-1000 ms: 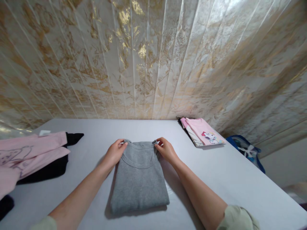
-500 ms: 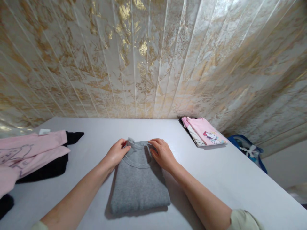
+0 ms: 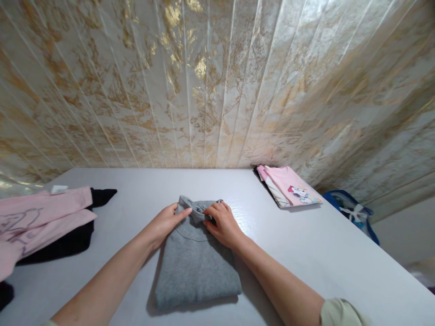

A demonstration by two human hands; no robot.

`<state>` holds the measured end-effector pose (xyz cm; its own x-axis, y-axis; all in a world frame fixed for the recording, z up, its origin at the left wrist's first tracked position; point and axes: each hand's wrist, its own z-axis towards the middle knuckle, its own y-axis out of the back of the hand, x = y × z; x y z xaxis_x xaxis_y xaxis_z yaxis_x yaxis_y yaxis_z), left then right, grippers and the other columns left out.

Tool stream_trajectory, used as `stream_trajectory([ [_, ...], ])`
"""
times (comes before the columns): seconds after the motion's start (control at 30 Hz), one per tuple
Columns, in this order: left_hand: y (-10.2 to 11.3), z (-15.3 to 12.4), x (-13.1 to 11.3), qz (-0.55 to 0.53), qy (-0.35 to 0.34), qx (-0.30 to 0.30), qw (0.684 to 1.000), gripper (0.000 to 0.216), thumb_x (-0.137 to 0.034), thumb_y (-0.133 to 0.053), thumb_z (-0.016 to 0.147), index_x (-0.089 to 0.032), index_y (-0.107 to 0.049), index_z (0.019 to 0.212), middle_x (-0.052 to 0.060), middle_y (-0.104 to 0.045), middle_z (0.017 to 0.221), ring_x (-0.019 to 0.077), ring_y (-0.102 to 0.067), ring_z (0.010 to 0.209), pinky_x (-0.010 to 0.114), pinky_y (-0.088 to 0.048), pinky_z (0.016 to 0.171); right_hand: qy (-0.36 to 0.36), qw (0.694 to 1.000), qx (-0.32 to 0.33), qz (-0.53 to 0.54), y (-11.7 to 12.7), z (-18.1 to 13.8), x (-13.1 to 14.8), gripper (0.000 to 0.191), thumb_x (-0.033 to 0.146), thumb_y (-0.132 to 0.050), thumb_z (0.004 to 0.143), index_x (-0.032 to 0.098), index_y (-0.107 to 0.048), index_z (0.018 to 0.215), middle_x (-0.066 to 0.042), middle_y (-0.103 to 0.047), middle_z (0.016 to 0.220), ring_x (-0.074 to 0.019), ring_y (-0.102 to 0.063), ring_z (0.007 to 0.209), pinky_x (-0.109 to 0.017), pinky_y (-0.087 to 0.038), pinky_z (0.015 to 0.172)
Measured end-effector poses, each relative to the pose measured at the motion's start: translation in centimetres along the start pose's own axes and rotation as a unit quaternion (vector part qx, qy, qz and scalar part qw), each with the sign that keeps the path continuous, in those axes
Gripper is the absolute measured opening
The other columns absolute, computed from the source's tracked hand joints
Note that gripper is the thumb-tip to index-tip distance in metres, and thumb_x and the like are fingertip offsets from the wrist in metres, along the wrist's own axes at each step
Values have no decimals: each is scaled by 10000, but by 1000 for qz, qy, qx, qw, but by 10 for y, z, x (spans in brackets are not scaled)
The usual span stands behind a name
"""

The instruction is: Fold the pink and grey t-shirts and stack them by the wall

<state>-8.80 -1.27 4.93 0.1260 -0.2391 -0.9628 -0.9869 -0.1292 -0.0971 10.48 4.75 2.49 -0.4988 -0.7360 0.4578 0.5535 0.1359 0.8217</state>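
A grey shirt (image 3: 199, 271), folded into a compact block, lies on the white table in front of me with its collar at the far end. My left hand (image 3: 167, 222) pinches the left side of the collar, thumb on top and fingers behind. On the other side, my right hand (image 3: 224, 224) is closed on the right part of the collar, its fingers curled over the cloth. Between the two hands the neckline is bunched and partly hidden by my fingers.
Pink and black clothes (image 3: 50, 222) are spread at the left of the table (image 3: 288, 253). A folded stack with a pink printed shirt (image 3: 285, 181) on top lies at the back right. Beyond the right edge sits a blue-trimmed bag (image 3: 356, 215). A gold-patterned curtain (image 3: 204, 113) hangs behind.
My right hand has moved left and curled over the collar. My left thumb has reached further inward, and the neckline is more bunched than before.
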Motion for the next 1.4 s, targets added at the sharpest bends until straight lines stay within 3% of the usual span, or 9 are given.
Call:
stream_trajectory([
  [0.27, 0, 7, 9, -14, -9, -93, 996, 359, -352, -680, 722, -166, -608, 1021, 29, -741, 797, 237, -712, 778, 379, -552, 765, -30, 999, -35, 7, -1, -1, -2, 305, 174, -585, 848, 233, -565, 1147, -55, -623, 1055, -223, -536, 1050, -446, -279, 1058],
  [0.4, -4, 4, 5, -83, 37, -57, 994, 245, -256, -630, 757, -165, -599, 982, 47, -736, 799, 219, -710, 752, 363, -553, 761, -26, 999, -41, -3, -3, 0, -3, 408, 151, -551, 860, 242, -526, 1257, -79, -602, 1166, -232, -515, 1120, -444, -293, 1054],
  [0.5, -1, 3, 3, -57, 33, -23, 998, 277, -315, -648, 762, -154, -600, 982, 78, -732, 847, 232, -707, 808, 365, -548, 783, -22, 999, -44, -5, -6, -1, -6, 424, 149, -549, 861, 228, -519, 1276, -84, -594, 1202, -229, -504, 1144, -430, -306, 1050],
  [0.57, 5, 6, 4, 35, -5, -68, 997, 379, -373, -657, 764, -150, -581, 1061, 85, -724, 899, 240, -699, 849, 362, -543, 782, -21, 999, -47, -10, -7, -1, -8, 420, 152, -546, 866, 213, -519, 1281, -87, -592, 1209, -226, -505, 1143, -423, -310, 1050],
  [0.67, 18, 15, 7, 181, -61, -196, 962, 526, -362, -663, 752, -154, -514, 1212, 108, -691, 1018, 238, -685, 861, 358, -531, 766, -22, 998, -53, -21, -7, -2, -11, 415, 161, -538, 878, 216, -517, 1289, -90, -592, 1213, -224, -509, 1138, -418, -311, 1051],
  [0.77, 28, 23, 12, 202, -85, -246, 944, 479, -307, -656, 735, -153, -532, 1172, 126, -666, 1073, 228, -674, 868, 362, -519, 788, -26, 997, -59, -31, -8, -2, -13, 397, 162, -538, 884, 224, -526, 1275, -85, -595, 1211, -219, -515, 1133, -418, -317, 1050],
  [1.03, 25, 23, 15, 116, -107, -201, 967, 391, -348, -719, 672, -169, -582, 992, 97, -720, 1023, 211, -685, 923, 353, -524, 843, -18, 997, -59, -43, -2, -1, -12, 367, 141, -562, 870, 234, -566, 1225, -66, -609, 1195, -211, -536, 1124, -406, -349, 1031],
  [1.2, 26, 25, 18, 89, -98, -178, 975, 366, -416, -739, 634, -169, -613, 872, 72, -745, 864, 230, -694, 834, 361, -525, 794, -19, 999, 7, -30, 10, 18, 6, 291, 180, -569, 884, 223, -606, 1170, -57, -655, 1122, -203, -582, 1070, -366, -392, 970],
  [1.4, 28, 23, 16, 89, -100, -170, 976, 430, -370, -711, 646, -164, -587, 1003, 35, -727, 810, 192, -681, 743, 315, -509, 723, -28, 998, 59, -11, -5, 58, 33, 219, 260, -592, 885, 242, -623, 1102, -23, -685, 1085, -179, -609, 1026, -316, -401, 913],
])
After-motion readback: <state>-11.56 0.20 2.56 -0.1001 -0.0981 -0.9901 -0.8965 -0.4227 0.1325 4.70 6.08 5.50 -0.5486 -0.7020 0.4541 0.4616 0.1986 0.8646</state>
